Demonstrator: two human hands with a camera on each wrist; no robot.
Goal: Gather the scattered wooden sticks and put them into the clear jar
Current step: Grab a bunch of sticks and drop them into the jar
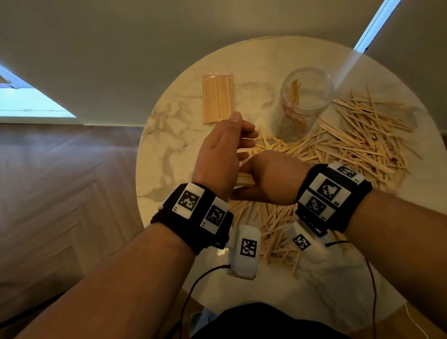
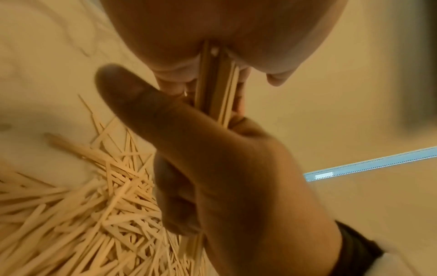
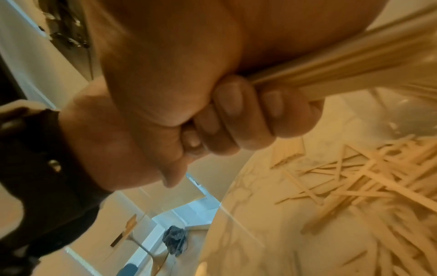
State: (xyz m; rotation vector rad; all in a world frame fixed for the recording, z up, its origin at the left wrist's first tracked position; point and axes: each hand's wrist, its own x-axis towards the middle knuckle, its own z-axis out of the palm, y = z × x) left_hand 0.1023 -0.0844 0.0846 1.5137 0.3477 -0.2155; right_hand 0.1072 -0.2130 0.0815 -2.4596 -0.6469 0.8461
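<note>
Both hands meet above the round marble desk [image 1: 176,158], near its front-left part, holding 1 bundle of sticks [image 2: 216,84] between them.

Left hand [image 1: 219,156]: fingers curled round the bundle, thumb up on top. Left wrist view shows the sticks running from its grip into the other hand.

Right hand [image 1: 269,182]: fingers wrapped tight round the same bundle; right wrist view shows the fingertips [image 3: 230,100] closed against the palm with the sticks coming out to the upper right. That view is motion-blurred, so the count in the bundle is unclear, probably a good handful.

Clear jar [image 1: 306,95]: stands upright on the far part of the desk, beyond the hands and to their right, apart from both. Mouth open, some sticks already inside, leaning against the wall.

Scattered wooden sticks [image 1: 352,138]: a dense loose pile covers the desk from just in front of the jar out to the right edge and back under the wrists toward the near edge.

Packet of sticks [image 1: 218,97]: a flat, neatly aligned pack lies on the far-left part of the desk, left of the jar, just beyond the left thumb in the head view.

Both wrists carry black bands [image 1: 194,214] with printed square markers, cables trailing down.
</note>
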